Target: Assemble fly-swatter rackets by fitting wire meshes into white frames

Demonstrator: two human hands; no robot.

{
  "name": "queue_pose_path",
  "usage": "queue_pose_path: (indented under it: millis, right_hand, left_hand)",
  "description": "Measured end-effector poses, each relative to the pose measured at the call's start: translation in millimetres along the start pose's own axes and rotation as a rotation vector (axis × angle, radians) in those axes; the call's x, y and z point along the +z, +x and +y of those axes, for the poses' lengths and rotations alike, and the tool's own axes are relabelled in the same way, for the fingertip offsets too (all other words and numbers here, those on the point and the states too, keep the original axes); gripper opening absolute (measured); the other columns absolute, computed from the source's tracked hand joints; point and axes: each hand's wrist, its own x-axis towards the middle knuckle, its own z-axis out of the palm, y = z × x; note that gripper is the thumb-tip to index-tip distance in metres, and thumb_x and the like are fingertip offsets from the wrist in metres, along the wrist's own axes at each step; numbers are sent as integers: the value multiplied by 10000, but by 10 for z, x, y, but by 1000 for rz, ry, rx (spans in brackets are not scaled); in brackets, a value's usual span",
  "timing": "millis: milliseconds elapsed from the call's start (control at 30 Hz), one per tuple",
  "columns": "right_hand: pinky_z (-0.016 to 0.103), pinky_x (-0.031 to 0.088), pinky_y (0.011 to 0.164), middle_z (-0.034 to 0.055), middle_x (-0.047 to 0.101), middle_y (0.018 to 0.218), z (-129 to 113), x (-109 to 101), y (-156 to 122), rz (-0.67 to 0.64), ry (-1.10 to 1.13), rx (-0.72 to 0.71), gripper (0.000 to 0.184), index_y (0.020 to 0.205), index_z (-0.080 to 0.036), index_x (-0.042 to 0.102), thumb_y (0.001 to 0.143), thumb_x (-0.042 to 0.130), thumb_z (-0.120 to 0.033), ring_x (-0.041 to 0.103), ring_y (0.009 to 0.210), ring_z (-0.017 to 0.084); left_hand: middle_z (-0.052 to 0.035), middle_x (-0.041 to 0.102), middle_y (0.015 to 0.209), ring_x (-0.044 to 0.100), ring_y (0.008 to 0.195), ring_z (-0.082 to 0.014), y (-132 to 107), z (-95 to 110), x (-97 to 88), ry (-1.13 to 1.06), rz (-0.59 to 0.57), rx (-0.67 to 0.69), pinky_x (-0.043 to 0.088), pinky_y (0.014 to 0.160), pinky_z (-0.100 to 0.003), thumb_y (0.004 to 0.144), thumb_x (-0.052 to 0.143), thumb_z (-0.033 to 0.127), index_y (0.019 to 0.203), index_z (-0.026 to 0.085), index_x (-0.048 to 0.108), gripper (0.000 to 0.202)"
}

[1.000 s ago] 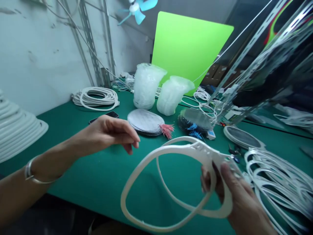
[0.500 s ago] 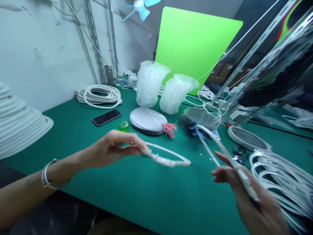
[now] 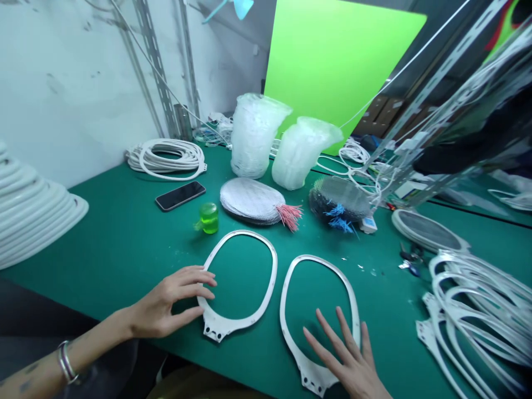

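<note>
Two white oval plastic frames lie flat side by side on the green table (image 3: 124,238). My left hand (image 3: 170,302) rests open at the left frame (image 3: 243,277), fingertips touching its lower left rim. My right hand (image 3: 349,360) lies flat with fingers spread over the lower part of the right frame (image 3: 320,288), holding nothing. A bracelet is on my left wrist.
A green bottle (image 3: 209,217), a black phone (image 3: 180,195), a stack of mesh ovals with pink wires (image 3: 253,200), another with blue wires (image 3: 338,206), two plastic-wrapped bundles (image 3: 254,136), cable coils (image 3: 166,158) and a pile of white frames (image 3: 474,310) at the right surround the hands.
The two frames, held one in each hand in the air, now lie flat on the table. Both hands have let go and opened over them.
</note>
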Motion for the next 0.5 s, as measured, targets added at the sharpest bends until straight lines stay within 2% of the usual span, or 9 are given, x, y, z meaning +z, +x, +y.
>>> queue_pose_path:
  millis: [67,100,167,233,300,367,500]
  right_hand:
    - [728,-8,1071,67,422,1485,-101,1,43,29,16,-6,870,1486,-338,310,765,361,-823,238,1399,443]
    - [701,-16,1093,54,431,1477,-164,-4,87,38,19,-40,800,1494,-319,294,826,380,-751,252,1403,410]
    - [621,-5,1143,28,440,1464,-290,-17,194,35,31,-128,673,1509,-274,248,922,432,-545,305,1399,325]
    - [556,15,1172,13,431,1461,-381,-30,283,21,45,-190,623,1514,-244,216,948,453,-352,348,1384,258]
    - [546,10,1173,4,427,1457,-408,-32,328,47,52,-224,606,1508,-251,231,943,450,-253,366,1373,236]
    - [562,-22,1161,-6,443,1442,-379,-23,340,84,53,-262,590,1490,-272,285,929,458,-212,370,1368,235]
    - [562,-93,1136,0,509,1390,-302,49,374,173,25,-361,527,1437,-226,397,917,469,-185,411,1339,240]
  left_hand:
    - [-44,601,1317,506,1277,-236,168,124,113,42,19,-22,364,1117,-399,938,509,295,1165,272,645,265]
    - [-35,544,1389,450,1330,-246,272,184,190,77,-19,-14,325,1139,-418,952,495,337,1258,285,595,326]
    - [-12,363,1526,279,1430,-272,474,286,363,148,-146,50,190,1186,-475,969,461,425,1456,312,376,508]
    - [10,233,1570,160,1463,-264,607,346,521,184,-255,150,71,1203,-482,991,398,453,1527,321,147,606]
    - [27,203,1571,149,1465,-224,635,371,622,191,-308,211,27,1211,-431,1015,342,420,1528,323,37,604]
    - [37,189,1570,159,1462,-201,583,383,660,201,-331,218,16,1212,-394,1025,325,393,1520,324,-13,604]
    - [46,157,1569,164,1461,-208,479,421,664,242,-354,169,36,1209,-413,1032,310,365,1508,329,-54,601]
